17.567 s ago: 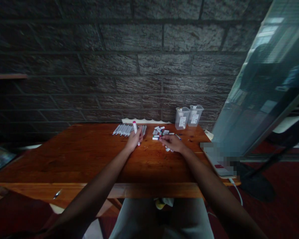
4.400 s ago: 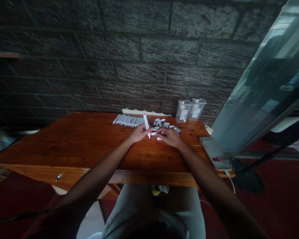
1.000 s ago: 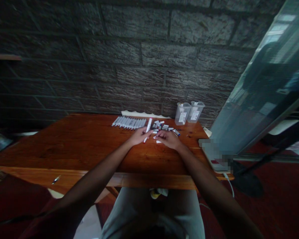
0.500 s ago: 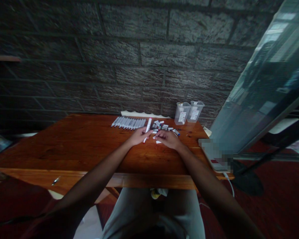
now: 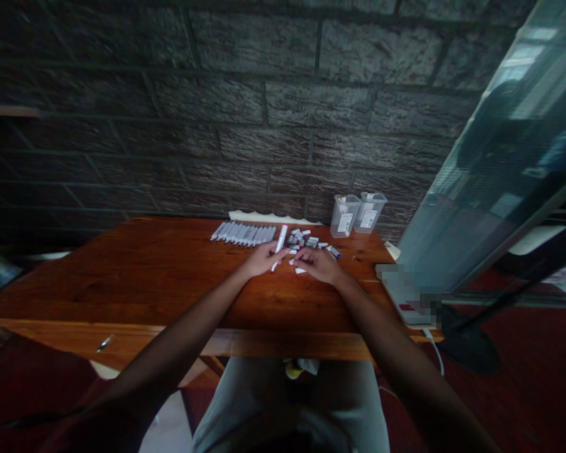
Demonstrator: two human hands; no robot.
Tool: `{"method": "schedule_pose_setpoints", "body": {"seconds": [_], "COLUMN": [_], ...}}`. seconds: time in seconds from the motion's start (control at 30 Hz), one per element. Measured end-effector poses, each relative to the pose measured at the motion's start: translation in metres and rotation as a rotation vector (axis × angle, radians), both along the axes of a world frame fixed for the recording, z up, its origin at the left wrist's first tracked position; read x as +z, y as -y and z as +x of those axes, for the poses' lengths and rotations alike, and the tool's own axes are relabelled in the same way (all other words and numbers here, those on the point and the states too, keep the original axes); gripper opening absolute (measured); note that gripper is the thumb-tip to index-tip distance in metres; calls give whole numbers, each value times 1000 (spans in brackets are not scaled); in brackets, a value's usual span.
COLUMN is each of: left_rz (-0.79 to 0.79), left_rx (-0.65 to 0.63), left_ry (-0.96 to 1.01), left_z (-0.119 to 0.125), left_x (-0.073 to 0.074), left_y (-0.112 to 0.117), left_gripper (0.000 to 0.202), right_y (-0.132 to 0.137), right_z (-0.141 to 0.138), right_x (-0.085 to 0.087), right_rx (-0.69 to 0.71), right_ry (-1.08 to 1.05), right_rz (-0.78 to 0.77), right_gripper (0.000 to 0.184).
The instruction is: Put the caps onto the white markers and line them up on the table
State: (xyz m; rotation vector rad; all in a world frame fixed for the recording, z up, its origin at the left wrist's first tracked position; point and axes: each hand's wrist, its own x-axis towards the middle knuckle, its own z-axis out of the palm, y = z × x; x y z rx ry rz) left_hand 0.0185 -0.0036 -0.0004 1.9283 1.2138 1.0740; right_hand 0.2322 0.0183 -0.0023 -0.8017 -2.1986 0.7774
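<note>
My left hand is closed around a white marker with a reddish end, held tilted upright. Close by on the right, my right hand is bent with its fingertips together on a small white marker cap; the fingers partly cover it. Behind my hands lies a loose pile of small caps, white with coloured ends. A tight row of grey-white markers lies side by side to the left of the pile.
Two clear plastic containers with labels stand at the back right of the wooden table. A pixelated flat device with a white cable rests at the right edge. A stone block wall rises behind the table, with a white wavy-edged strip along it.
Both hands stay nearly in place. The marker in my left hand has hardly shifted, and the row and the pile look the same.
</note>
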Motion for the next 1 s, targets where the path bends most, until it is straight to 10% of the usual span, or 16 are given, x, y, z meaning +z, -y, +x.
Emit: {"method": "schedule_pose_setpoints", "body": {"seconds": [1.0], "left_rz": [17], "left_rx": [-47], "left_ry": [-82], "left_z": [0], "left_x": [-1], "left_y": [2], "left_gripper": [41], "right_y": [-4], "right_z": [3], "right_x": [-2], "right_rx": [32], "right_ry": [6], "right_rz": [7], "right_gripper": [25]}}
